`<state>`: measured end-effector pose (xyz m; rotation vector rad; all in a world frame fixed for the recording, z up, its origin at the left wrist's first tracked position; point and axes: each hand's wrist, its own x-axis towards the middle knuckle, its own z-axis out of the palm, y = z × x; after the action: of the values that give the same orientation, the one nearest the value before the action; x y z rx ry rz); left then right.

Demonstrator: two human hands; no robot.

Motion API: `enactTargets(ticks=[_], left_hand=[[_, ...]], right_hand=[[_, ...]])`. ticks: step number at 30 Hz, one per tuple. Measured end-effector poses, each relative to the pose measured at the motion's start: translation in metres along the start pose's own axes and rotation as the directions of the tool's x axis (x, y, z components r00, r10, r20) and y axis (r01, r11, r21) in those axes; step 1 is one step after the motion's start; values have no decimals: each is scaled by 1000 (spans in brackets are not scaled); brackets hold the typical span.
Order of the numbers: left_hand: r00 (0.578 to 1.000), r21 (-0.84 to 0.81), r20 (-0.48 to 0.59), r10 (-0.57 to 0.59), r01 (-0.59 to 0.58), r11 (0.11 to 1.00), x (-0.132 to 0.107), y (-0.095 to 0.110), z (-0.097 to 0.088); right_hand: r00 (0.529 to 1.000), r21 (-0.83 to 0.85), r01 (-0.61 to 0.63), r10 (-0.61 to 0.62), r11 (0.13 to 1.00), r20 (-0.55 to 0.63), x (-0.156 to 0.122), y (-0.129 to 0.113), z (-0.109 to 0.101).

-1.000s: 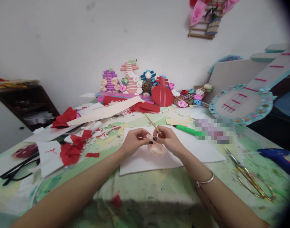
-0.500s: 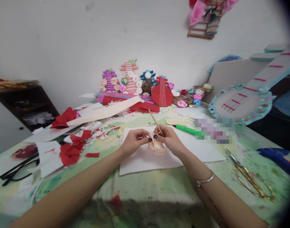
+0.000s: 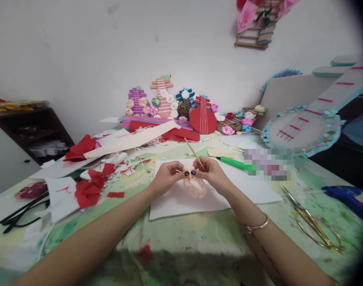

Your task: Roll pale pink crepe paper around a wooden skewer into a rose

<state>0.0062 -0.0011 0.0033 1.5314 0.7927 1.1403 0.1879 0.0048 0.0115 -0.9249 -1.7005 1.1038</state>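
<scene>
So, pale peach ppr (image 3: pixel 195 190), crinkled & bunched.

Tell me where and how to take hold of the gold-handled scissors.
Grip the scissors by the gold handles, best from the near right side. They lie flat, with the handle loops spread toward that side and the silver blades pointing away, tips near the white board. The blue object lies beyond, so the near side looks freer.

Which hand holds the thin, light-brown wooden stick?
The right hand, with a silver bangle at its wrist: the stick slants up from it. The bare-wristed left hand pinches only crinkled peach paper.
</scene>
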Motion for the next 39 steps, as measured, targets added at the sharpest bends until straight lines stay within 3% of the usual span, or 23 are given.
enactTargets(ticks=[6,12,18,34,39], left_hand=[[994,132,25,102,-105,986,0,-1,0],[988,256,29,152,-154,954,1,-1,-2],[988,234,37,147,-152,960,2,-2,-4],[993,257,15,117,-117,959,3,-3,-4],[990,271,7,144,-140,952,2,-5,-4]], right_hand=[[1000,-89,5,-7,996,-22,0,0,-1],[999,-63,27,-25,998,28,-2,-2,0],[998,-74,5,-1,997,62,-1,-2,0],[1000,-128,-9,12,992,19,-2,-1,2],[997,-78,-70,73,995,37,-3,-1,2]])
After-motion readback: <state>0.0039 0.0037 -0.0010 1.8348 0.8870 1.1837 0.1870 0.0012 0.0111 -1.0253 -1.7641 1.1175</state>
